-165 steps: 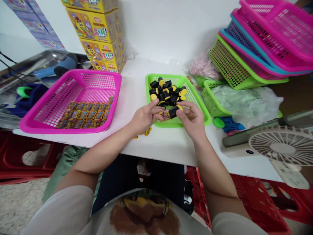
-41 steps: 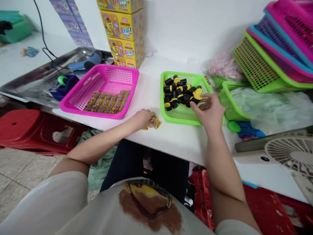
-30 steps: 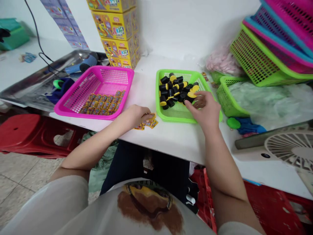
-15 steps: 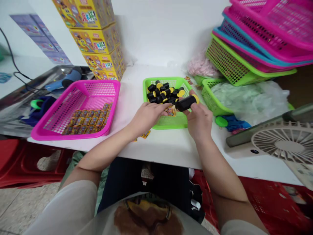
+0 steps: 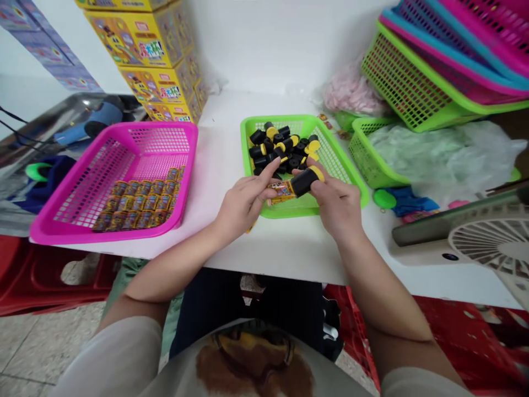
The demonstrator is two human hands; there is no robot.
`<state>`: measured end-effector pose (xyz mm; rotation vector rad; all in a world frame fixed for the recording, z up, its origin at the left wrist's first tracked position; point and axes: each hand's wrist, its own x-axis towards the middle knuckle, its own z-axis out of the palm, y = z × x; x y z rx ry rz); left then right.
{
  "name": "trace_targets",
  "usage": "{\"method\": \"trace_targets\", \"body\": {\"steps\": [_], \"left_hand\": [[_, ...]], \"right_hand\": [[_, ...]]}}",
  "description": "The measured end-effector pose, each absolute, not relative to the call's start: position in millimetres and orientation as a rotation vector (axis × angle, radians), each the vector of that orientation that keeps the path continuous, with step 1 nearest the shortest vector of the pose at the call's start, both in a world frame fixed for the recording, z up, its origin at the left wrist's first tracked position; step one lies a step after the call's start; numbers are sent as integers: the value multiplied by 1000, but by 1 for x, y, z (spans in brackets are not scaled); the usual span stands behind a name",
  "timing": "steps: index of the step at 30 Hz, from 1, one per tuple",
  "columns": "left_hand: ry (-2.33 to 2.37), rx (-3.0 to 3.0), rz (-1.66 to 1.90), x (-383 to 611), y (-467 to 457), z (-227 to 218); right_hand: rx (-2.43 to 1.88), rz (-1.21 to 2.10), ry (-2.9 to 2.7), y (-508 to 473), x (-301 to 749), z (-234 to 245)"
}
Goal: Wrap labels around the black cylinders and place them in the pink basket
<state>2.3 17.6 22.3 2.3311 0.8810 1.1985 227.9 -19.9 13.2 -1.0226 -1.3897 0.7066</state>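
Black, yellow-capped canister (image 5: 303,183) is gripped in right hand (image 5: 341,207), printed wrapper (image 5: 282,192) pinched in left hand (image 5: 246,203), mid-frame over lime-green basket (image 5: 293,212).

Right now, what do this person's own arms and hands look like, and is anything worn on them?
They're human arms: the left hand and right hand are bare, without gloves. No watch, bracelet, marking or cable shows on the wrists or forearms. Short, pale greyish sleeves cover the upper arms, matching a shirt with a brown-and-yellow print.
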Motion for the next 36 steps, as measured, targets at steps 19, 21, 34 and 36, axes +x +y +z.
{"method": "trace_targets", "body": {"steps": [19,21,34,36], "left_hand": [[464,2364,1389,8,23,13],[450,2436,1423,8,23,13],[370,1918,1173,8,20,12],[321,1750,1141,11,18,14]], "right_hand": [[-826,705,-1612,-22,228,29],[-843,731,-1579,-24,225,28],[-809,379,-1767,-23,223,17],[-799,345,-1716,-23,219,11]]}}
